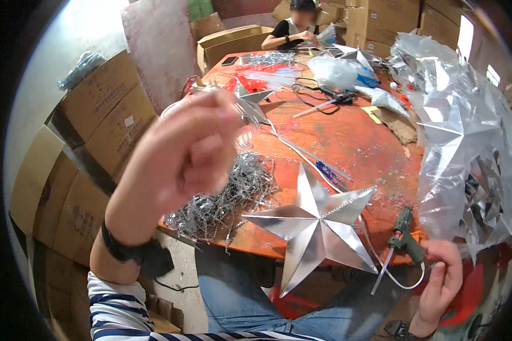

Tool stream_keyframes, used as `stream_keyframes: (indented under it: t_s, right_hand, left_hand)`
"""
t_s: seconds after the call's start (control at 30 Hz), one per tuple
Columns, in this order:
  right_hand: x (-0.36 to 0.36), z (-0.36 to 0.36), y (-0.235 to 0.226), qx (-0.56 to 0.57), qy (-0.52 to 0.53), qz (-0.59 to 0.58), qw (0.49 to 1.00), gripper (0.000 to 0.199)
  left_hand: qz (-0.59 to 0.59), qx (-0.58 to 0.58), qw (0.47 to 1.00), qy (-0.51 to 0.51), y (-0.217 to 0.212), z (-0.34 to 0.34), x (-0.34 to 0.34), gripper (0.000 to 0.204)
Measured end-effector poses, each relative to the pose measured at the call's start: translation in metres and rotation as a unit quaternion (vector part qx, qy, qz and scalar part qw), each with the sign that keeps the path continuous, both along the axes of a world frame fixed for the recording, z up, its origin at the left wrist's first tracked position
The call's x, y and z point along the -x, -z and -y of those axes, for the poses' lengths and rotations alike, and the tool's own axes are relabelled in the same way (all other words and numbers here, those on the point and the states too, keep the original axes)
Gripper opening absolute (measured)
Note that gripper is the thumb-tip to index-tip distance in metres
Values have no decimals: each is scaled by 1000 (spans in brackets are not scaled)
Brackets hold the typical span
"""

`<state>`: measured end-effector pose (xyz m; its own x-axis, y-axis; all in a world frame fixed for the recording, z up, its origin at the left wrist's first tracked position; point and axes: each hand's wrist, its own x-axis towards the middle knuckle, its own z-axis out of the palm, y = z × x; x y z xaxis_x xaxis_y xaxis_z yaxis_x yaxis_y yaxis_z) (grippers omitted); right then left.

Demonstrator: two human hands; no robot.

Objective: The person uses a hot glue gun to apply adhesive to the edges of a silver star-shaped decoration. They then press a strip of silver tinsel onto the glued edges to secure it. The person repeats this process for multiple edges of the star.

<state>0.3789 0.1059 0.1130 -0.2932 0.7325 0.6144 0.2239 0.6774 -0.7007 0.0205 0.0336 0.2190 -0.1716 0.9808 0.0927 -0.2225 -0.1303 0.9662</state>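
Observation:
My left hand (196,145) is raised over the left of the table, fingers curled into a pinch. A thin, blurred silvery strand (247,133) shows at its fingertips. Below it lies a tangled heap of silver bead garland (227,196). A shiny silver star (318,224) rests at the table's near edge above my lap, with a beaded line along one upper right ridge. To its right is a dark green glue gun (405,238), a translucent stick out of its back. My right hand (440,278) is beside its handle, fingers curved and thumb apart, not visibly closed around it.
Plastic bags of silver stars (455,125) line the right side. A white cord (301,153) crosses the orange table (358,136). Another glue gun (340,98) and clear glue sticks (276,78) lie farther back. A person (293,34) works opposite. Cardboard boxes (100,113) stand left.

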Motion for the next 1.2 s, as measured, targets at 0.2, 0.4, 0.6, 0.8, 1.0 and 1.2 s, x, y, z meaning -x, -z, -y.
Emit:
stream_keyframes:
  t_s: [0.2, 0.4, 0.6, 0.8, 1.0, 1.2]
  right_hand:
    - [74, 10, -39, 275, -300, -177, 896, 98]
    - [47, 6, -24, 536, -459, -14, 708, 59]
    - [13, 4, 3, 418, -244, 97, 869, 23]
    - [0, 0, 19, 354, -177, 91, 914, 12]
    - [2, -8, 29, 343, -134, 76, 927, 9]
    - [2, -11, 32, 317, -122, 97, 935, 9]
  left_hand:
    - [-311, 68, 922, 219, 9, 11, -81, 14]
    - [-408, 16, 878, 250, 26, -7, -94, 15]
    - [-488, 77, 833, 248, 46, -17, -75, 13]
    - [-472, 134, 842, 223, 58, -26, -63, 11]
    - [-425, 160, 845, 282, 67, -31, -54, 14]
    - [-401, 205, 854, 261, 74, -33, -45, 12]
